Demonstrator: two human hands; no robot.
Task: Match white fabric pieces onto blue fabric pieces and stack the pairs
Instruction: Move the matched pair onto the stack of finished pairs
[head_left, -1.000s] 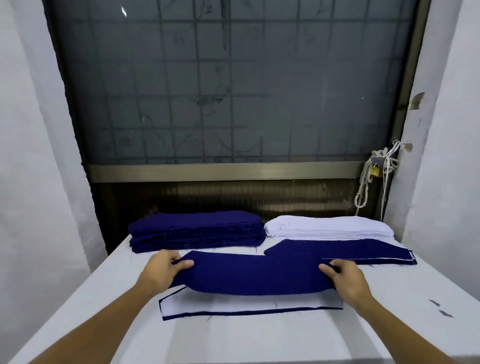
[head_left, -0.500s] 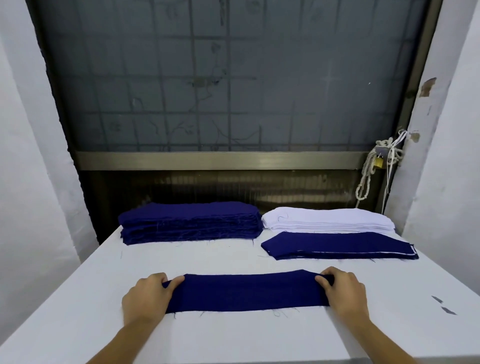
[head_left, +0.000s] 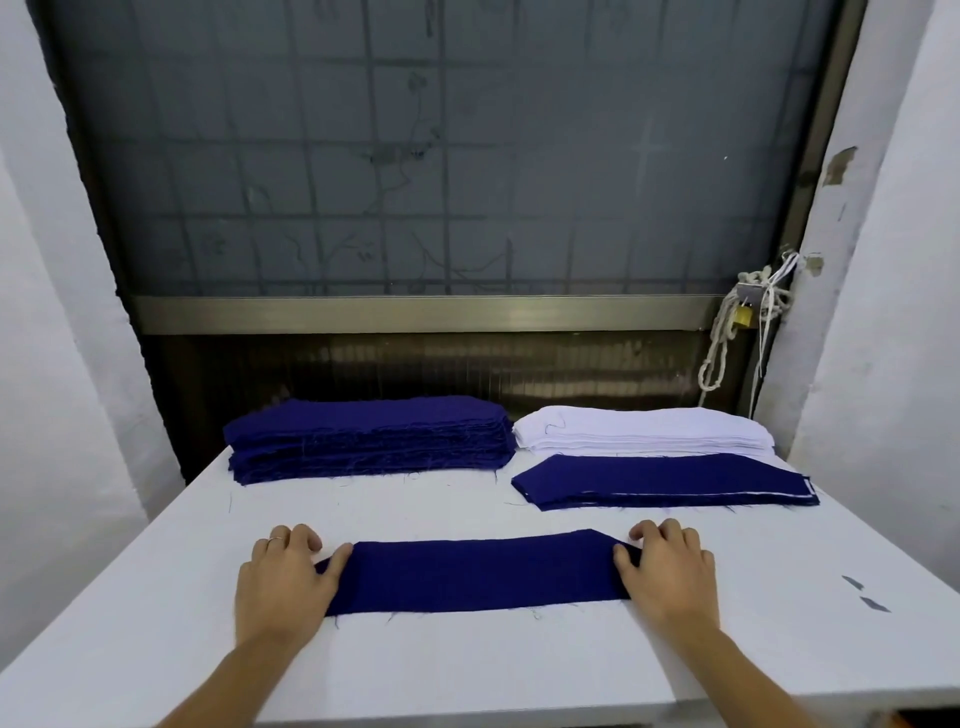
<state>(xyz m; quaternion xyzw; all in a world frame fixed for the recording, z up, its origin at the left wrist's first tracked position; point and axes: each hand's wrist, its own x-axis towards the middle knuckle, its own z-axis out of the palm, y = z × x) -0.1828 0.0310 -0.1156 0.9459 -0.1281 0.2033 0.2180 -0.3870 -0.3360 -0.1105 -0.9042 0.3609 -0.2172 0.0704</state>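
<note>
A single blue fabric piece (head_left: 475, 574) lies flat across the near middle of the white table (head_left: 467, 670). My left hand (head_left: 283, 582) holds its left end, thumb on top of the cloth and fingers curled at the edge. My right hand (head_left: 667, 574) holds the right end the same way. A thick stack of blue pieces (head_left: 369, 436) sits at the back left and a stack of white pieces (head_left: 644, 428) at the back right. In front of the white stack lies a low pile of paired pieces (head_left: 665, 480), blue on top with a thin white edge showing.
A dark window and metal sill (head_left: 415, 312) rise behind the table, with white walls on both sides. A knotted rope and padlock (head_left: 737, 317) hang at the back right. Two small dark scraps (head_left: 865, 595) lie near the right table edge.
A second ago my hands held the blue piece above a white-faced piece at the front. It now lies flat and no white shows beneath it; my hands stay at its ends.
</note>
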